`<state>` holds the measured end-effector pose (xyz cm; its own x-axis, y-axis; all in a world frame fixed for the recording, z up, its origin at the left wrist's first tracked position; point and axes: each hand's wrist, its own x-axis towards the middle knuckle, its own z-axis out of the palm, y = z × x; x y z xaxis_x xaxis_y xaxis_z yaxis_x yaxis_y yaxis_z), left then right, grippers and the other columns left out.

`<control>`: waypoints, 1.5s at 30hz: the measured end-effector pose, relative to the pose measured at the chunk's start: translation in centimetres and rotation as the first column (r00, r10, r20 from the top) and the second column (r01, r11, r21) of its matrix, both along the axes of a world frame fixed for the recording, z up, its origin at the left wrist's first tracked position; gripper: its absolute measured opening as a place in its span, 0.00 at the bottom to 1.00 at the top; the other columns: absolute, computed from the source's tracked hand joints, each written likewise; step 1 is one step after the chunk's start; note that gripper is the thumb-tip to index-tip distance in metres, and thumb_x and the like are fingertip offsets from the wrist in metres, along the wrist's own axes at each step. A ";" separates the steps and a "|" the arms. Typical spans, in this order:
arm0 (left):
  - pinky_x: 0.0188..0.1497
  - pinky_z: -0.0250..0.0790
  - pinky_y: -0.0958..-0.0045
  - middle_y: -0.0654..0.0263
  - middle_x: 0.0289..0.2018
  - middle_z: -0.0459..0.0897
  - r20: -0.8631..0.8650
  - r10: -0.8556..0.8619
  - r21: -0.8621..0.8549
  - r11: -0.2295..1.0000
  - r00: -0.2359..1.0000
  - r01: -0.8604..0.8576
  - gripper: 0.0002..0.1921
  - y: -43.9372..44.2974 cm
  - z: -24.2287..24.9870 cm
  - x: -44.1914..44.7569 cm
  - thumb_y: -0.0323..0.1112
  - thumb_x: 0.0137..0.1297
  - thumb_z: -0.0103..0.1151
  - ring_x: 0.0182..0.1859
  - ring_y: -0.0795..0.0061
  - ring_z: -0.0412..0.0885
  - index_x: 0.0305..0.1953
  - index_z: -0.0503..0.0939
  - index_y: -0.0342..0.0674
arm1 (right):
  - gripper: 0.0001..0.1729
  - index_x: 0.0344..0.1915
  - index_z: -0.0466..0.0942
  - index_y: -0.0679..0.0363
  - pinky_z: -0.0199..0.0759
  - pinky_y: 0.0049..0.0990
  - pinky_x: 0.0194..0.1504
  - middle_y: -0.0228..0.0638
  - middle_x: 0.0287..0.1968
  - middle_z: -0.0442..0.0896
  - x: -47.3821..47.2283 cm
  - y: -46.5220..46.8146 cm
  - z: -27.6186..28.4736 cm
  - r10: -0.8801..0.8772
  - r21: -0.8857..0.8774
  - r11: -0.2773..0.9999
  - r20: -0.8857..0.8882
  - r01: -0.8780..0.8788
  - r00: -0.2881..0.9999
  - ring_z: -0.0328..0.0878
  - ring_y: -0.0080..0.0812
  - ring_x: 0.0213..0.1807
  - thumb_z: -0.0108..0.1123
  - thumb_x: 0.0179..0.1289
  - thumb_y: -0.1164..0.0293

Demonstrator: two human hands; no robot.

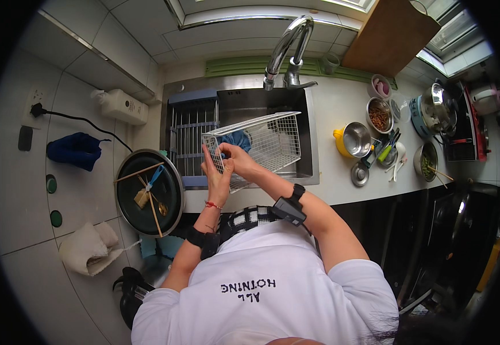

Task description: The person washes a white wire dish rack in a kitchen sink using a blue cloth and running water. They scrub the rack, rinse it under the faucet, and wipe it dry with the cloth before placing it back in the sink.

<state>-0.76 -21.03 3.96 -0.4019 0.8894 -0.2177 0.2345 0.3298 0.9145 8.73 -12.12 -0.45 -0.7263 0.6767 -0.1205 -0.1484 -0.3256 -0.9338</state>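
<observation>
A white wire-mesh basket (276,146) is held tilted over the stainless steel sink (254,95). Against the basket's near left end lies my left hand (217,174), its fingers stretched up along the outside of the mesh and its thumb on the rim side. My right hand (238,160) is closed at the same end, with its fingertips at a bit of blue cloth or material. Crumpled blue cloth (238,140) shows through the mesh just beyond the right hand. Whether the right fingers pinch the cloth or the wire is hard to tell.
A blue-ended drying rack (192,125) spans the sink's left side below the chrome faucet (293,51). At left, a round black tray (146,215) holds chopsticks and a brush. Rightward stand a yellow-handled steel pot (355,140), a bowl of brown food (380,115) and several utensils (385,153).
</observation>
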 end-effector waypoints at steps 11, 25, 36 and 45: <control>0.72 0.50 0.60 0.46 0.71 0.54 0.161 0.016 0.167 0.985 0.987 -0.043 0.43 0.1 1.4 -0.1 0.48 0.73 0.54 0.68 0.56 0.58 0.78 0.40 0.42 | 0.24 0.51 0.65 0.68 0.61 0.47 0.59 0.55 0.55 0.63 4.7 4.9 4.0 -0.737 0.803 0.596 0.559 -0.025 0.380 0.61 0.59 0.57 0.59 0.53 0.79; 0.76 0.45 0.63 0.52 0.75 0.49 0.399 -0.069 0.376 0.922 0.915 -0.094 0.41 0.7 2.1 0.6 0.44 0.74 0.52 0.75 0.62 0.52 0.78 0.40 0.38 | 0.24 0.53 0.72 0.60 0.72 0.47 0.48 0.53 0.45 0.74 -0.7 0.4 8.6 -0.311 0.731 0.682 0.330 -0.033 0.892 0.75 0.60 0.49 0.60 0.54 0.78; 0.76 0.45 0.60 0.49 0.77 0.43 0.311 0.064 0.259 0.954 0.948 -0.150 0.42 -0.1 2.1 0.5 0.46 0.74 0.52 0.78 0.60 0.44 0.77 0.40 0.37 | 0.14 0.42 0.72 0.64 0.74 0.49 0.45 0.56 0.41 0.73 6.0 8.0 7.1 -0.831 0.872 0.488 0.450 0.041 0.327 0.78 0.60 0.41 0.57 0.53 0.82; 0.78 0.37 0.61 0.48 0.76 0.48 0.443 -0.024 0.282 0.953 0.896 -0.114 0.44 0.4 1.8 0.2 0.55 0.74 0.49 0.79 0.57 0.43 0.77 0.43 0.34 | 0.17 0.43 0.78 0.64 0.72 0.44 0.45 0.49 0.40 0.79 0.3 0.9 7.7 -0.257 0.798 0.596 0.297 -0.091 0.920 0.77 0.56 0.43 0.67 0.50 0.77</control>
